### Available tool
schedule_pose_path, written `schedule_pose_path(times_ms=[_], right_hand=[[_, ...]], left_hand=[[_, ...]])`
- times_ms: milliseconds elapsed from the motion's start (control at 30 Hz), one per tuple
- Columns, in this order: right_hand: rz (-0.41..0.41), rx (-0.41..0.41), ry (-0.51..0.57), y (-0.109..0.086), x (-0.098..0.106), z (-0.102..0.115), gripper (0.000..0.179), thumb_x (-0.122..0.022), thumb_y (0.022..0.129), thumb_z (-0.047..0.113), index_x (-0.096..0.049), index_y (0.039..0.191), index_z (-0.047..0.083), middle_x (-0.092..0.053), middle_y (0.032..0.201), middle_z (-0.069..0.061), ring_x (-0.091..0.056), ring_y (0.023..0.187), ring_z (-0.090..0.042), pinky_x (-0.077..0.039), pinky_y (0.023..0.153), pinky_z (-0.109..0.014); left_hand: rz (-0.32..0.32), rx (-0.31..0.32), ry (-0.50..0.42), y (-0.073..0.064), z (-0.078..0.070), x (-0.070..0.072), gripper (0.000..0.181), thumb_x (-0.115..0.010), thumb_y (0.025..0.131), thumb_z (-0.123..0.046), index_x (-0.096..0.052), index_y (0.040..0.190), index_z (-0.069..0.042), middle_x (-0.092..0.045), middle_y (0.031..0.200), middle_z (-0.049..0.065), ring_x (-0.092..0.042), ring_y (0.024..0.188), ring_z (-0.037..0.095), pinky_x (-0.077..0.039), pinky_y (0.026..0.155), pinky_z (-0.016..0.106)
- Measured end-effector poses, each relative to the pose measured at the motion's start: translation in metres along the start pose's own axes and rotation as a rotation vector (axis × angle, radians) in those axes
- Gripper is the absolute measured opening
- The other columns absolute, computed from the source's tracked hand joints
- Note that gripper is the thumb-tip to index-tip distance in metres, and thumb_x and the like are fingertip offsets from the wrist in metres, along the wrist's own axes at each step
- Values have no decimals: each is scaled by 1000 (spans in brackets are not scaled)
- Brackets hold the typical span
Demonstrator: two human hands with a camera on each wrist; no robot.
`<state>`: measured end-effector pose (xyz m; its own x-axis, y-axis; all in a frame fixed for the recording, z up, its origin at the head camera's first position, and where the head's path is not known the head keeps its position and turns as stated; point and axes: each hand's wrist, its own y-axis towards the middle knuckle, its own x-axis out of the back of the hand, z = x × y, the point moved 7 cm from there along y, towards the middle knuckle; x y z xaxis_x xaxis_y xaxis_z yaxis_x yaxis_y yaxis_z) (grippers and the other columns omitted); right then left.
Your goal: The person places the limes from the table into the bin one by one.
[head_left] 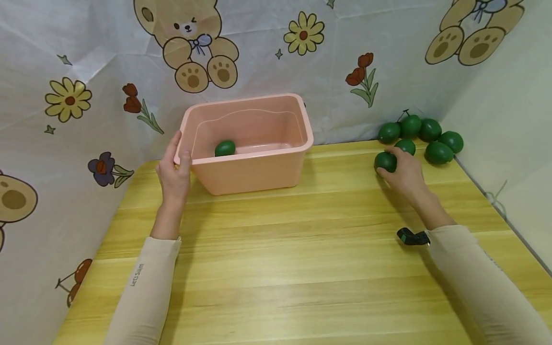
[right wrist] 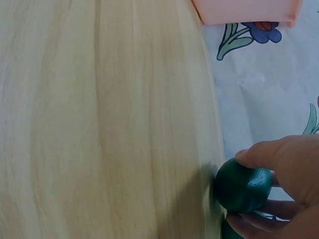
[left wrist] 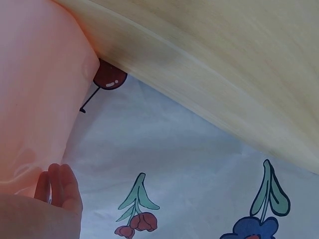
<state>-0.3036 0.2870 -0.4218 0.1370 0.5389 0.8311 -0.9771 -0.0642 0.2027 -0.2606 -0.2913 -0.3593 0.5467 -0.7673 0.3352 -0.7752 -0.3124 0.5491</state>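
A pink plastic bin stands on the wooden table against the back cloth, with one dark green, lime-like fruit inside. My left hand holds the bin's left end at the rim; its fingers also show beside the pink wall in the left wrist view. At the right, my right hand grips a glossy green fruit between thumb and fingers, close over the table. Right behind that hand lies another green fruit, partly covered by it.
Several more green fruits lie grouped in the back right corner. A white cloth printed with bears and flowers hangs behind the table. A pale wall borders the right side. A small black device sits at my right cuff.
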Motion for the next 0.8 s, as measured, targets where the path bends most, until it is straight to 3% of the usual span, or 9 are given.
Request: schedule_pose_path(times_ms=[533, 667, 800], right_hand=[[-18, 6, 21, 3, -1, 0, 63, -77, 93, 17, -50, 146, -5, -55, 139, -41, -51, 125, -60, -39, 106, -72], [-67, 18, 52, 2, 6, 9, 62, -77, 93, 20, -53, 145, -3, -56, 139, -38, -52, 123, -56, -41, 104, -70], [-132, 63, 69, 1, 16, 33, 60, -76, 93, 24, -57, 145, 1, -61, 137, -33, -57, 118, -51, -44, 98, -66]], left_hand=[[-7, -1, 7, -4, 2, 2, 58, -55, 99, -41, -58, 153, -19, -60, 153, 0, -60, 138, 22, -50, 114, 43], [-7, -15, 8, -3, -1, 1, 56, -56, 99, -36, -59, 152, -18, -60, 152, 0, -61, 137, 23, -51, 113, 44], [-13, -26, 6, -2, -3, 0, 56, -56, 98, -34, -59, 152, -17, -61, 152, 0, -61, 137, 23, -51, 113, 42]])
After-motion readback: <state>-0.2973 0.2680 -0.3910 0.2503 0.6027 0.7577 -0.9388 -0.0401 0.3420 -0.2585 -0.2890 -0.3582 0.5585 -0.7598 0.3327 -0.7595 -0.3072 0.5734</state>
